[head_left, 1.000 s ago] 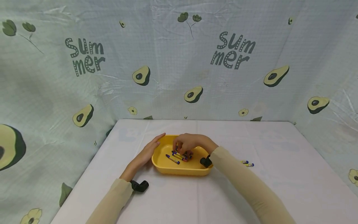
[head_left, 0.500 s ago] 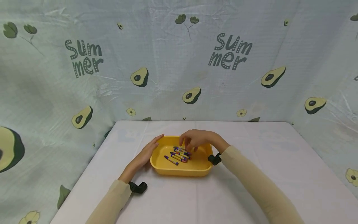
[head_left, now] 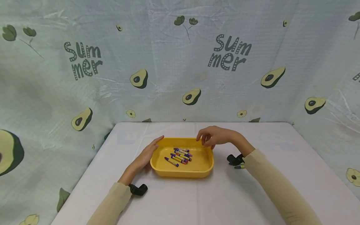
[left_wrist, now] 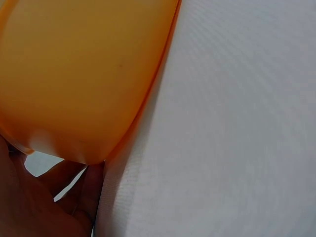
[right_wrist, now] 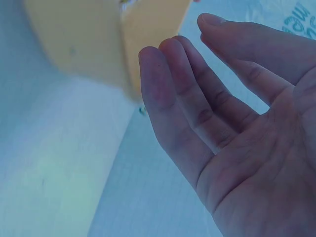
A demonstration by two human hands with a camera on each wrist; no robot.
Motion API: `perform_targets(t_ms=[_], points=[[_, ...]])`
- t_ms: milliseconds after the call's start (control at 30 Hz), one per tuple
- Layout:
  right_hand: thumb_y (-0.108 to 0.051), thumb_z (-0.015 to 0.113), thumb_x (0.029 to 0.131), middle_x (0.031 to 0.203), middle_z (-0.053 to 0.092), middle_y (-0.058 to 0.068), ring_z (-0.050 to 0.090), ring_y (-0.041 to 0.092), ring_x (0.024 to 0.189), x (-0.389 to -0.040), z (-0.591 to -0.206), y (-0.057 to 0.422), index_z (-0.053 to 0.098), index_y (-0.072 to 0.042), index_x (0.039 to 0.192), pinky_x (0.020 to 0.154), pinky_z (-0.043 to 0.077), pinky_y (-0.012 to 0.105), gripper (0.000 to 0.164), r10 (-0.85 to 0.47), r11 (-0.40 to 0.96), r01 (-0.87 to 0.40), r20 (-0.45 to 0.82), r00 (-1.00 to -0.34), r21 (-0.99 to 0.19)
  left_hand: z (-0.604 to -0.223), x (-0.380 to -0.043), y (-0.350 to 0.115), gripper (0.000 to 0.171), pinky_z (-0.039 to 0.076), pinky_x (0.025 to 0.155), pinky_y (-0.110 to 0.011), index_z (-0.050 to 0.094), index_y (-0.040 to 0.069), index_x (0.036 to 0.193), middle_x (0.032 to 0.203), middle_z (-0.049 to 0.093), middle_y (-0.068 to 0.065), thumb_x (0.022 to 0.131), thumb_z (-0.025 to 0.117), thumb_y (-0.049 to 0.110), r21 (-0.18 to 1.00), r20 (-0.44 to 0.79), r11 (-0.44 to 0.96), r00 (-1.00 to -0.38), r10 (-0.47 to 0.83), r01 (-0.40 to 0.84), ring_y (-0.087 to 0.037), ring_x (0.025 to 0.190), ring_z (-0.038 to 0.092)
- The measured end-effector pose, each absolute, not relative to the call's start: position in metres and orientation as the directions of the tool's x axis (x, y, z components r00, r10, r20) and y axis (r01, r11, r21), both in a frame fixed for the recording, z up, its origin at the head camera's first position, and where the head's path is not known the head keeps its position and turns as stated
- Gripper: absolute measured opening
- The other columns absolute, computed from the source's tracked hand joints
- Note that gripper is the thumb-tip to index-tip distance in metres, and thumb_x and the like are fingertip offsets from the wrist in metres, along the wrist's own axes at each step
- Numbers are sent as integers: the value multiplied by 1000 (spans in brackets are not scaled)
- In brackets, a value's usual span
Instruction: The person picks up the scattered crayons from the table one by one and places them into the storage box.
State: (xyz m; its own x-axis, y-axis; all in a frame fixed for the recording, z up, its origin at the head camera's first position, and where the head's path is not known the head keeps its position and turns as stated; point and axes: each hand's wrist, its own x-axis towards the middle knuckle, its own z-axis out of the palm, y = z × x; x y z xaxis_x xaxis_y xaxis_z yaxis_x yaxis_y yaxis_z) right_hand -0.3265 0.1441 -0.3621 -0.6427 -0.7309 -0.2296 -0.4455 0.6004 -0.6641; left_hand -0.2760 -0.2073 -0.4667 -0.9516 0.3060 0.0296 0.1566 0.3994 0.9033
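A yellow tray [head_left: 180,174] stands on the white table with several wrapped crayons [head_left: 180,155] lying loose inside. My left hand [head_left: 145,156] rests against its left end, fingers mostly straight and the thumb near the rim. In the left wrist view, fingertips of the left hand [left_wrist: 54,200] touch the tray wall [left_wrist: 74,74]. Over the tray's back right corner hovers my right hand [head_left: 217,136], its fingers loosely bent. The right wrist view shows nothing in the right hand [right_wrist: 237,118], with the blurred tray [right_wrist: 148,39] beyond the fingertips.
A couple of crayons [head_left: 240,167] lie on the table [head_left: 180,200] right of the tray, partly hidden by the right wrist's camera and sleeve. Behind the table hangs a cloth [head_left: 163,43] printed with avocados.
My right hand has lifted from the crayons in the tray and moved right and back to the corner. The left hand stays at the tray's left end.
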Motion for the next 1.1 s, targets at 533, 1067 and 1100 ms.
perform_targets(t_ms=[533, 1067, 1100], points=[[-8, 68, 95, 108, 68, 19, 67, 22, 92, -305, -375, 228, 65, -5, 123, 75, 63, 34, 28, -676, 622, -411, -193, -711, -667, -467, -277, -209, 52, 10, 131, -54, 28, 22, 165, 174, 22, -7, 113, 23, 25, 903, 24, 403, -952, 304, 151, -33, 161, 18], [-5, 70, 92, 102, 71, 7, 65, 15, 97, -294, -407, 261, 68, -7, 118, 83, 55, 25, 27, -642, 672, -436, -178, -746, -598, -467, -276, -209, 52, 11, 131, -54, 28, 21, 164, 173, 23, -7, 113, 23, 24, 905, 26, 397, -953, 301, 150, -32, 161, 19], [-5, 70, 91, 102, 71, 6, 65, 15, 97, -293, -410, 262, 68, -7, 118, 83, 56, 24, 27, -638, 676, -434, -179, -749, -596, -467, -277, -208, 52, 11, 131, -54, 28, 21, 164, 173, 23, -7, 113, 23, 25, 905, 24, 398, -953, 303, 150, -32, 161, 19]])
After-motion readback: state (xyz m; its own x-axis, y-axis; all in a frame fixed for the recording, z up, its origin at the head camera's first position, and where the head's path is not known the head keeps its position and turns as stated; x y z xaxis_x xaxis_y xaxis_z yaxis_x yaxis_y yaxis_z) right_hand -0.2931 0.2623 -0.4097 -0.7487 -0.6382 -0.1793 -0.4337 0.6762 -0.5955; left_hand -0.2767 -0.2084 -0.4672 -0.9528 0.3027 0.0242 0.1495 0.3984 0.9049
